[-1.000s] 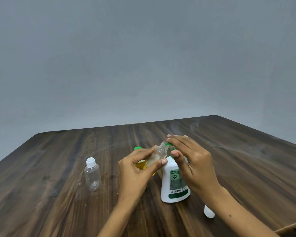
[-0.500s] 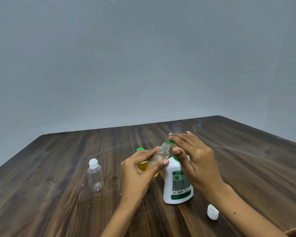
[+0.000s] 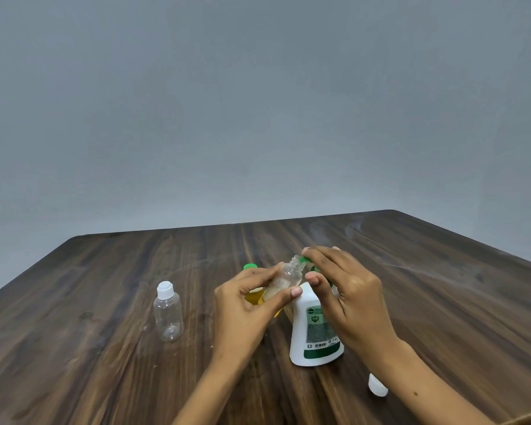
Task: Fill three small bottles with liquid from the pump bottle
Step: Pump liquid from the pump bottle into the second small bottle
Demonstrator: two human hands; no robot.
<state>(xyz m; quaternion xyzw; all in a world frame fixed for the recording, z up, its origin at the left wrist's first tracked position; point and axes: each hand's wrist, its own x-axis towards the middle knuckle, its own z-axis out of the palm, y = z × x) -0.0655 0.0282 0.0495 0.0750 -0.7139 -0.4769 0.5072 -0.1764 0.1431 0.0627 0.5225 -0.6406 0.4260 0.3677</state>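
My left hand (image 3: 246, 305) holds a small clear uncapped bottle (image 3: 285, 276) tilted, its mouth up against the green nozzle of the white pump bottle (image 3: 314, 332). Some pale liquid shows in the lower part of the small bottle. My right hand (image 3: 347, 289) rests on the green pump head, fingers over it. A second small bottle with a green cap (image 3: 250, 266) and yellow liquid stands behind my left hand, mostly hidden. A third small clear bottle (image 3: 167, 312) with a white cap stands upright at the left.
A loose white cap (image 3: 377, 385) lies on the dark wooden table (image 3: 426, 286) beside my right forearm. A grey wall rises behind the table's far edge.
The view has shifted slightly, so the white cap shows fully beside my right forearm. My hands keep their hold on the small bottle and the pump head.
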